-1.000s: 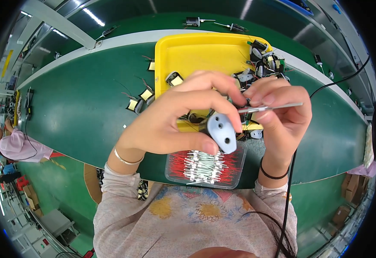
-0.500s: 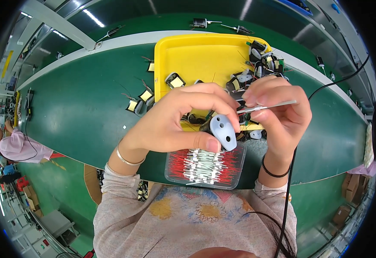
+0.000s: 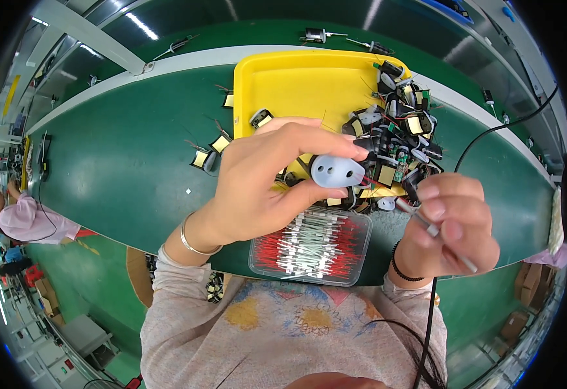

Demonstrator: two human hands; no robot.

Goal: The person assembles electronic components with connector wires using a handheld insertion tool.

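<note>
- I read this as a step between joins: my left hand (image 3: pixel 264 188) lifts the shell (image 3: pixel 337 171) up for a look, while my right hand (image 3: pixel 452 227) holds the iron (image 3: pixel 436 232) off to the side, clear of it.
- Bench (image 3: pixel 121 168): green, running under both hands, with a few loose yellow-taped parts lying beyond my left wrist.
- Tray (image 3: pixel 296 84): yellow, just beyond my left fingers, its right half heaped with black parts and small boards.
- Box (image 3: pixel 309 246): clear, directly below the left hand and nearest my body, full of red-and-white wire leads.
- Left hand: curled closed around the shell, thumb below, fingertips on top.
- Right hand: fisted shut on the iron's thin metal shaft, its cord trailing down toward me.
- Shell: small, pale grey-white plastic, rounded, two dark holes facing me, red wire at its edge.
- My judgement for the next move: bring tip and shell together, steady, aiming small.
</note>
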